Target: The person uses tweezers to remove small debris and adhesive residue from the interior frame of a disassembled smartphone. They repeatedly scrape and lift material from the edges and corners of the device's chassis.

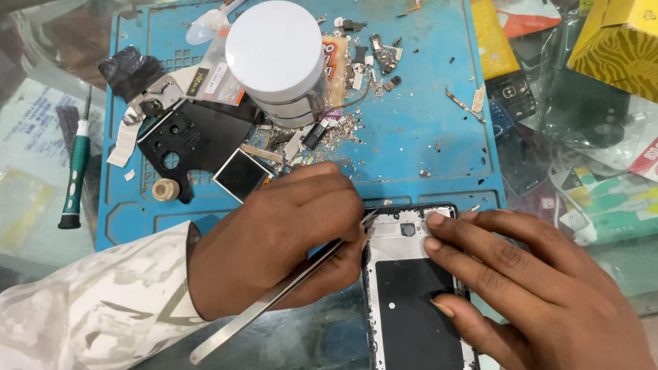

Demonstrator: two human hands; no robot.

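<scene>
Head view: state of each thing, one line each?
Phone frame: opened, insides exposed, lying flat.
Tweezers: gripped in left hand, tips at the frame's top edge.
Right hand: fingers pressing on the frame.
White jar: lid on, upright.
Green screwdriver: lying unused beside the blue mat.

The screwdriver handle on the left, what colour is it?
The screwdriver handle is green with a white band and black end, seen in the head view.

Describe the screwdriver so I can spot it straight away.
Start at the blue work mat and go off its left edge onto the glass table. The screwdriver lies there nearly upright in the picture, clear of both hands. Its green-and-white handle with a black end cap marks it out.
</scene>
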